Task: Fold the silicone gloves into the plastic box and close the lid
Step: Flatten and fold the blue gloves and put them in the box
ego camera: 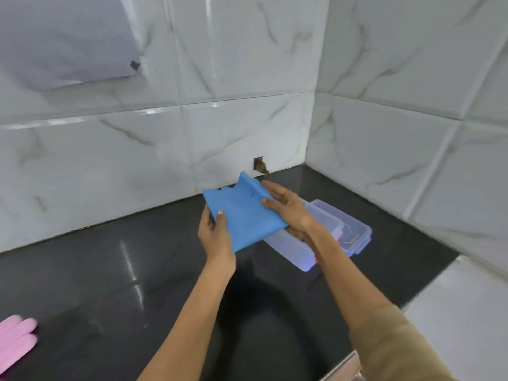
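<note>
A blue silicone glove point(242, 213) is held flat in the air above the black counter, its fingers pointing toward the wall. My left hand point(215, 233) grips its near left edge, thumb on top. My right hand point(288, 209) holds its right side, fingers laid over the top. Just behind and below the glove, a clear plastic box point(291, 250) rests on the counter with its clear lid point(349, 229) lying beside it on the right. A pink silicone glove point(15, 342) lies at the counter's near left edge, partly out of view.
The black glossy counter point(123, 284) runs into a corner of white marbled wall tiles point(247, 127). A small hole point(259, 165) is in the tile behind the glove. A white ledge point(461, 306) borders the counter on the right.
</note>
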The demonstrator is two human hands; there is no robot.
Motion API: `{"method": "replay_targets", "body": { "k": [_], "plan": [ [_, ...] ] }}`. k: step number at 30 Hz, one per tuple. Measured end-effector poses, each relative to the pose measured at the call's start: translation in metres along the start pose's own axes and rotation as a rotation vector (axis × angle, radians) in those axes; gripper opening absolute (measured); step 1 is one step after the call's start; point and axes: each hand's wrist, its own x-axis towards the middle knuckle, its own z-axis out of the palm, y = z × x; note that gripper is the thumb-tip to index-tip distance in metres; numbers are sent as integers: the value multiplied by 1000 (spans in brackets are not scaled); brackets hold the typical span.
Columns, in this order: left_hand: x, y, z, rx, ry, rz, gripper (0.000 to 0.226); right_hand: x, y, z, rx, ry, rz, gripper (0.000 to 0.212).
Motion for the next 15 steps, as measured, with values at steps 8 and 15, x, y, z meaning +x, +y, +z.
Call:
{"method": "replay_targets", "body": {
  "k": [8,15],
  "plan": [
    [-1,-66,107,92,6,27,42,27,-30,-110,-153,64,4,35],
    [0,-101,112,746,-31,213,61,40,9,-128,-415,89,-28,26]
  ]
}}
